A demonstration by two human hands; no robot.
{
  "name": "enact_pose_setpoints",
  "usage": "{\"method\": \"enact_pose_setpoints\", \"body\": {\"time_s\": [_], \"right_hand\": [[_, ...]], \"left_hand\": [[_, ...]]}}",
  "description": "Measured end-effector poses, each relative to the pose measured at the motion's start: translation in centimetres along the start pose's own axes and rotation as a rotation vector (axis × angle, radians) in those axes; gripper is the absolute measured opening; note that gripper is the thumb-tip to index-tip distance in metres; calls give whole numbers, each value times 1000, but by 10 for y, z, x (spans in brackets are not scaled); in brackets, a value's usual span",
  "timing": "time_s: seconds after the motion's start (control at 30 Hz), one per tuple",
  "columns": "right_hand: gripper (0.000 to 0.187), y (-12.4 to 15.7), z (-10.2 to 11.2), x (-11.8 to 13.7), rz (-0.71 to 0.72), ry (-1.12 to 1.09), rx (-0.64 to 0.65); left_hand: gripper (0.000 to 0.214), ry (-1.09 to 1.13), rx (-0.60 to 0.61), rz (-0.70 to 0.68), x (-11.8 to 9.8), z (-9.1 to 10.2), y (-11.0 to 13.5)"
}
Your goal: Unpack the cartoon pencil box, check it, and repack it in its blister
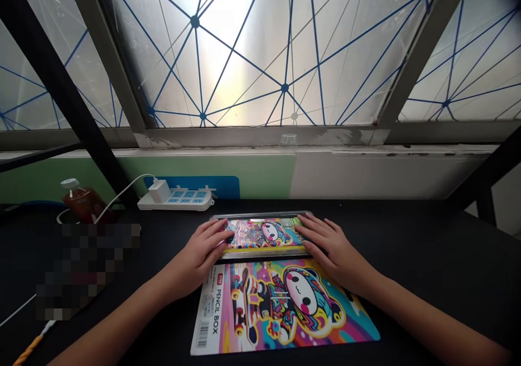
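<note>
Nearest the camera, flat on the black worktop (456,246), a bright printed card (280,306) marked PENCIL BOX, with a barcode at its left end and a cartoon figure with skateboard across the rest. Just beyond it, at the middle of the worktop, a long, shallow pencil case (260,233) with a similar figure and a yellow band along its near side; too close to the card to tell touching from slightly apart. On the left end of the case, the left hand (203,249), palm down, with a loosely spread grip and fingers over the top. On the right end, the right hand (331,245), likewise palm down, with a flat, spread grip, its heel above the far right corner of the card. Back by the wall (264,170), a white power strip (179,199) with a plugged-in white charger (159,190) and thin white cable (118,195). To its left, a bottle (83,200) of reddish liquid with a white cap, partly behind a pixelated, unreadable patch (81,268). Beyond, a frosted window (244,62) with blue lines, and a small clear object (288,139) on its ledge (228,137).
</note>
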State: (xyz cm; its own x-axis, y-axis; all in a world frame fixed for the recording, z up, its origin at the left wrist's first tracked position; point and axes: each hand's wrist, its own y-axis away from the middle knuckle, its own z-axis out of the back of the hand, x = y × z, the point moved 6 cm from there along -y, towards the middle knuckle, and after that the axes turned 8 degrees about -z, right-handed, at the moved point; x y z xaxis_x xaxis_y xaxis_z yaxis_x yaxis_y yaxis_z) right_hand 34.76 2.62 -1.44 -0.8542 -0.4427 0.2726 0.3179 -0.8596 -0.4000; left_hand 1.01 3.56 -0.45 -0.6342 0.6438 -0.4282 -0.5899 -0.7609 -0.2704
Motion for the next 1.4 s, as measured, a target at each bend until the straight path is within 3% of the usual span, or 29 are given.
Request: {"method": "enact_pose_setpoints", "body": {"time_s": [0.1, 0.17, 0.27, 0.4, 0.47, 0.53, 0.6, 0.73, 1.03, 1.23, 1.4], "right_hand": [[38, 7, 13, 20, 93, 10, -73], [32, 15, 19, 48, 230, -6, -87], [29, 29, 16, 94, 380, -20, 63], [58, 31, -2, 110, 151, 49, 352], [70, 31, -9, 103, 39, 44, 426], [74, 29, -12, 92, -41, 10, 421], [67, 28, -12, 84, -88, -30, 365], [34, 26, -11, 78, -157, -73, 282], [29, 22, 8, 66, -220, -162, 233], [48, 6, 38, 10, -322, -180, 232], [61, -6, 43, -45, -391, -121, 292]], "left_hand": [[48, -43, -59, -21, -2, 2, 1], [50, -99, -109, -48, -6, 3, 0], [53, -199, -82, -91, -14, -3, -3], [52, -251, 78, -84, -13, -11, -7], [49, -243, 105, -88, -9, -9, -7], [47, -232, 107, -84, -3, -4, -7], [47, -215, 96, -75, 4, 1, -6], [44, -160, 37, -63, 13, 6, -5], [47, -109, 54, -8, 13, 4, -6], [49, -25, 23, 12, 11, 18, -6], [49, -100, 21, 38, 5, 26, -6]]}}
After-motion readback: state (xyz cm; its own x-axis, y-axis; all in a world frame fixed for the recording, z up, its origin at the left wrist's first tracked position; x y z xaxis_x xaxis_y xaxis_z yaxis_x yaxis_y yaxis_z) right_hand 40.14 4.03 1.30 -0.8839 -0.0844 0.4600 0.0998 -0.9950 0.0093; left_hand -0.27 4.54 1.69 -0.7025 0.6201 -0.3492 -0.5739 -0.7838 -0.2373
